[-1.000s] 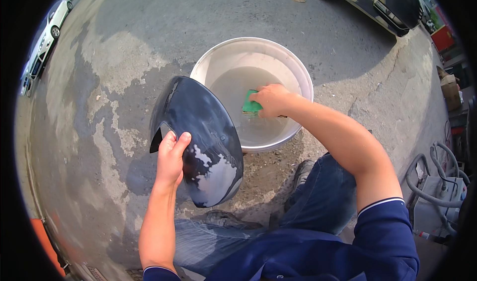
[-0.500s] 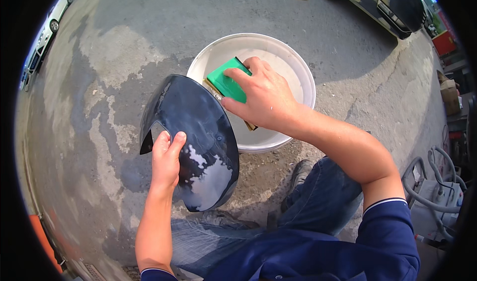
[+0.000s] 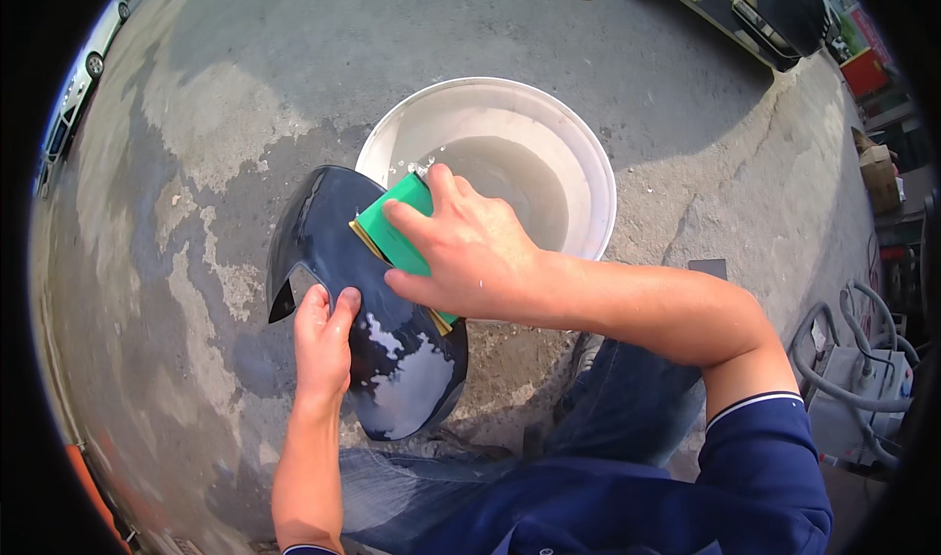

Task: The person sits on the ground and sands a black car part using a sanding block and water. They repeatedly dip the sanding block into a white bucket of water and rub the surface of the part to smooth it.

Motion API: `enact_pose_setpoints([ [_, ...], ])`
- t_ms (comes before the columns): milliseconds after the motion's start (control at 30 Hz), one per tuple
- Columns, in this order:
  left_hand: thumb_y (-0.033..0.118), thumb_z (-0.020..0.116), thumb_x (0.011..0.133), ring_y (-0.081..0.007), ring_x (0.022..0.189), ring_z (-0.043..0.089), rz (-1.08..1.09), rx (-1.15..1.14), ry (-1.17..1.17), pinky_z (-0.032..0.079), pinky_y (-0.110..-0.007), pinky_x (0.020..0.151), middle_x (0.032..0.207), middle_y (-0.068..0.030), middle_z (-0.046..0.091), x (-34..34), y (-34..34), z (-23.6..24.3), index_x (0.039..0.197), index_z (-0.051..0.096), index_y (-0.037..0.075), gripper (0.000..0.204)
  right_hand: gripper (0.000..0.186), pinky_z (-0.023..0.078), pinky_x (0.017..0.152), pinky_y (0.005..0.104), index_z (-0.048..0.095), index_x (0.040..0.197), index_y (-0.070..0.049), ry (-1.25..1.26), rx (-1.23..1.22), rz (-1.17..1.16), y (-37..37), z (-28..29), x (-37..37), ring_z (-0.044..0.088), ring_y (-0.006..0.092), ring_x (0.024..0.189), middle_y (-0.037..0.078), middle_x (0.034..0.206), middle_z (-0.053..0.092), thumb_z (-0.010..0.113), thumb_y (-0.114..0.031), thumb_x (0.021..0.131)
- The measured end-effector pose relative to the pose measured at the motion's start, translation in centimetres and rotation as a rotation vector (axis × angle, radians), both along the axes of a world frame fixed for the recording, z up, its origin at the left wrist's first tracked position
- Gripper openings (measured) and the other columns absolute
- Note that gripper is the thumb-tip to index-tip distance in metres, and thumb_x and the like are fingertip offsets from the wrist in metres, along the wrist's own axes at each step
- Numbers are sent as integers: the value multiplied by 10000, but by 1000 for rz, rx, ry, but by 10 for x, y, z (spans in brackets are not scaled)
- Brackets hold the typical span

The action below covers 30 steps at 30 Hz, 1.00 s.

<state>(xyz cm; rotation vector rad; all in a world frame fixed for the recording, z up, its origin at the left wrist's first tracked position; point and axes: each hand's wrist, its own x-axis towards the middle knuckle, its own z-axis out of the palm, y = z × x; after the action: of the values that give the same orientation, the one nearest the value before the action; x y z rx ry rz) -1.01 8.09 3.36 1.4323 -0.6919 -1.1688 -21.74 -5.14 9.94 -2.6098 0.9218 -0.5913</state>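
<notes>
My left hand (image 3: 325, 344) grips a glossy dark, curved car-part cover (image 3: 333, 207) at its notched edge, thumb on the outer face. The cover is tilted over the near left rim of a white bucket (image 3: 591, 143), and pale reflections and wet marks show on its lower part. In my right hand (image 3: 470, 256) is a green sanding block (image 3: 397, 207) with a thin dark and yellowish sheet along its edges. That block lies over the cover's right side, seemingly touching it. Cloudy water (image 3: 524, 187) stands in the bucket, with droplets near the block.
The bucket stands on rough, patched concrete ground (image 3: 216, 94). At the far right is a dark car bumper (image 3: 760, 11). Grey hoses (image 3: 833, 388) and a grey machine lie to the right, near a cardboard box (image 3: 880, 177). A white car (image 3: 83, 79) is at far left.
My right hand has brought the green sanding block from above the bucket down and left onto the cover. My left hand keeps its hold, and the cover sits slightly lower in view.
</notes>
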Motion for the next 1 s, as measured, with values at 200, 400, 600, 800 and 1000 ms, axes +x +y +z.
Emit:
enact_pose_setpoints([
  [200,92,637,1102,-14,852,503,2,-45,14,437,-207,739,921,45,578,-14,-8,11,980,526,83,166,487,626,700,488,681,1087,-29,17,14,-93,-27,-3,2,694,409,960,272,1101,573,828,-401,810],
  [400,108,640,1105,-12,852,497,-6,-18,52,441,-215,758,931,39,589,8,5,-7,979,521,91,174,636,647,701,459,680,1261,-103,28,44,182,34,6,-13,708,400,993,250,1150,562,891,-396,739],
  [600,142,679,1088,-15,865,493,-10,-28,37,439,-227,777,940,59,584,-6,-5,9,969,538,101,189,635,630,696,494,660,1277,-93,5,75,15,20,1,-19,700,400,946,238,1129,545,874,-415,772],
  [800,158,650,1097,-35,872,543,-27,-24,-2,461,-250,817,968,39,623,-4,-6,5,1037,603,85,105,617,625,760,504,656,1266,-101,72,195,-169,-15,-3,-22,700,396,988,232,1191,546,855,-429,782],
  [1000,171,656,1095,-29,896,510,-16,23,-22,429,-238,835,960,47,600,8,-2,-4,997,574,102,145,645,638,700,473,664,1274,-118,4,54,225,45,-4,-29,696,406,1002,240,1169,540,894,-409,746],
])
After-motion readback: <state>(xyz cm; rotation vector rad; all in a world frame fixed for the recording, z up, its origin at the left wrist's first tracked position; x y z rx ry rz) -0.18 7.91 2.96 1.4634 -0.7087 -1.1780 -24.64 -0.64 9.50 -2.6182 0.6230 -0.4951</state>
